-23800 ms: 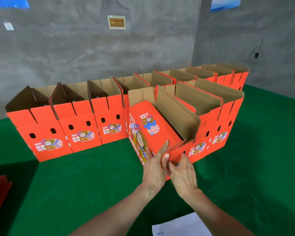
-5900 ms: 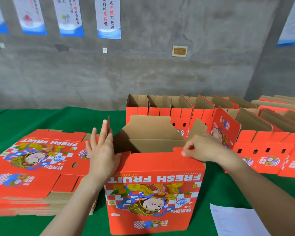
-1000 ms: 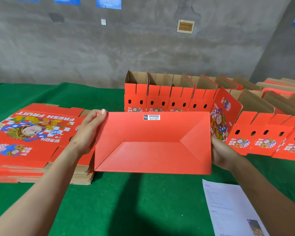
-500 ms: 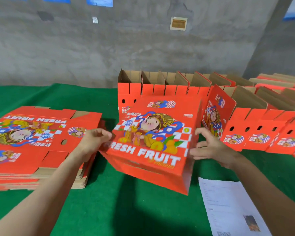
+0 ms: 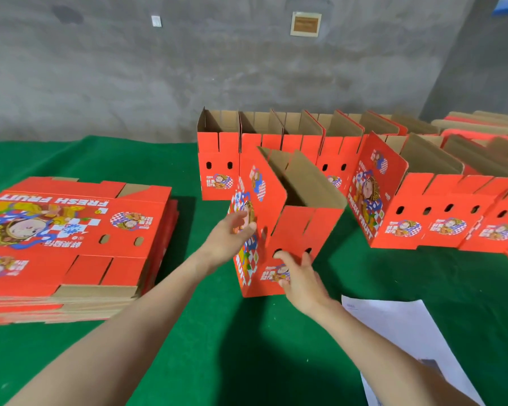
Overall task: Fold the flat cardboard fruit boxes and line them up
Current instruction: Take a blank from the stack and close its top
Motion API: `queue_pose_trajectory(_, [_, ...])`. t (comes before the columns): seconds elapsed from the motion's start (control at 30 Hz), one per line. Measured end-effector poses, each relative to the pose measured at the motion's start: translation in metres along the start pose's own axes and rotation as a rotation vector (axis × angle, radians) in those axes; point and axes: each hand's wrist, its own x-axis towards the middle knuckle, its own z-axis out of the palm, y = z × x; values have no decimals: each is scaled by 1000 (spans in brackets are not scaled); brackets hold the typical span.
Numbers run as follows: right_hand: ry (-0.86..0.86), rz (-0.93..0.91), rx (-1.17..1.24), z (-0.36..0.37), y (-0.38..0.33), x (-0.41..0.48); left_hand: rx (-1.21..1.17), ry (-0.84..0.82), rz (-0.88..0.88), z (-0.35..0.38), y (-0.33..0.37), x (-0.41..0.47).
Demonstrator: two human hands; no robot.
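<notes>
A folded red fruit box (image 5: 294,230) stands upright on the green table, top flaps open, brown inside showing. My left hand (image 5: 232,235) lies with loose fingers against its wide printed side. My right hand (image 5: 298,276) touches the narrow front face with straight fingers, just under the two handle holes. Behind it stands a row of folded boxes (image 5: 276,148). A second row of folded boxes (image 5: 440,212) runs off to the right. A stack of flat boxes (image 5: 71,230) lies at the left.
White printed paper sheets (image 5: 408,332) lie on the green table (image 5: 247,361) near my right forearm. A grey concrete wall rises right behind the back row. Bare green cloth shows between the flat stack and the standing box.
Half a second ago the box was tilted with its printed face up between my hands. Now it stands upright on the table, narrow end toward me, closer to the rows.
</notes>
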Motion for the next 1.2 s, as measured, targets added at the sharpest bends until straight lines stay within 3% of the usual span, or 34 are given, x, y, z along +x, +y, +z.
queue_pose_trajectory(0.27, [-87, -34, -220, 13, 4, 14, -37, 23, 150, 13, 30, 14])
queue_pose_trajectory(0.37, [-86, -79, -251, 10, 16, 16, 144, 94, 160, 22, 39, 26])
queue_pose_trajectory(0.53, [-44, -42, -235, -1, 39, 30, 52, 103, 125, 47, 44, 43])
queue_pose_trajectory(0.87, [-51, 129, -242, -50, 138, 56, 26, -202, 134, 144, 82, 106])
queue_pose_trajectory(1.2, [-29, 191, -244, -87, 213, 93, -87, -210, 103, 213, 113, 165])
